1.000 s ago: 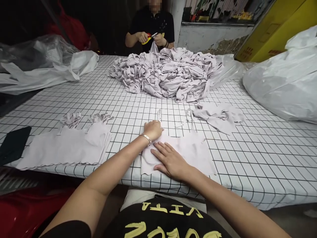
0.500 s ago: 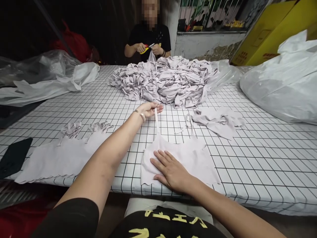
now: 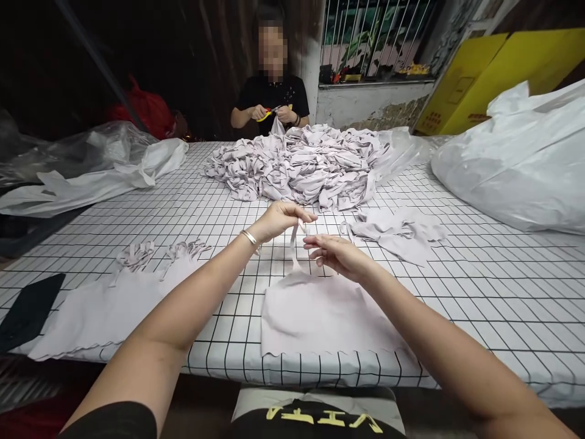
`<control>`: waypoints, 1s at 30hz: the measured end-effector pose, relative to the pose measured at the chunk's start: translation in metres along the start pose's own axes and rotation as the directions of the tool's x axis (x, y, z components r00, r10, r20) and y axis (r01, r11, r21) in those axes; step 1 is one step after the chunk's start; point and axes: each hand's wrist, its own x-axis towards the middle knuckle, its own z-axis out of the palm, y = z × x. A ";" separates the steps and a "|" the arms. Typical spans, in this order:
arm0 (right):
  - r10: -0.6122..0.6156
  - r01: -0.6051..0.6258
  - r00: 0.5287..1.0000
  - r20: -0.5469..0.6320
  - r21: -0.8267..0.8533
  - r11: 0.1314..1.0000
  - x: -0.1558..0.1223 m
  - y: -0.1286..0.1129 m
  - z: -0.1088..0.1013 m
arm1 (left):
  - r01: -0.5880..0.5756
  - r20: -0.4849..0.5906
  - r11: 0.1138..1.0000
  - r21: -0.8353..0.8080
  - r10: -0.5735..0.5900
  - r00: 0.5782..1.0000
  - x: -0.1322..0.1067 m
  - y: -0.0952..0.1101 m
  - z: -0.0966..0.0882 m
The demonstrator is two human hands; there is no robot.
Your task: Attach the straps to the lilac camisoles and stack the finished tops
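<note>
A pale lilac camisole (image 3: 320, 314) lies flat on the gridded table (image 3: 479, 292) at its near edge. My left hand (image 3: 278, 218), with a bracelet on the wrist, pinches the top of one thin strap (image 3: 293, 244) and holds it up. My right hand (image 3: 336, 255) is just right of that strap, its fingers curled and touching the strap's free end. A stack of finished camisoles (image 3: 109, 305) lies to the left.
A big heap of the same garments (image 3: 301, 161) fills the table's far middle. Behind it a person in black holds yellow-handled scissors (image 3: 267, 113). A few loose garments (image 3: 395, 228) lie right of my hands. White plastic bags (image 3: 516, 164) sit at right, clear plastic (image 3: 86, 161) at left.
My right hand has left the camisole's body and risen to the strap. My left hand still holds the strap, now nearer me. The view has tilted up.
</note>
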 end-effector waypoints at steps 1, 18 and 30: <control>0.031 -0.033 0.999 0.043 0.052 0.998 0.004 -0.006 0.000 | -0.007 0.005 1.000 0.028 0.007 1.000 -0.004 0.001 0.004; -0.005 0.009 0.999 -0.035 0.132 0.991 0.056 -0.025 -0.001 | 0.040 0.020 0.978 0.205 -0.045 0.999 -0.091 0.017 0.040; -0.028 0.020 0.978 -0.208 -0.042 0.999 0.097 -0.013 -0.003 | 0.281 -0.128 0.478 0.832 -0.327 0.936 -0.136 -0.054 0.055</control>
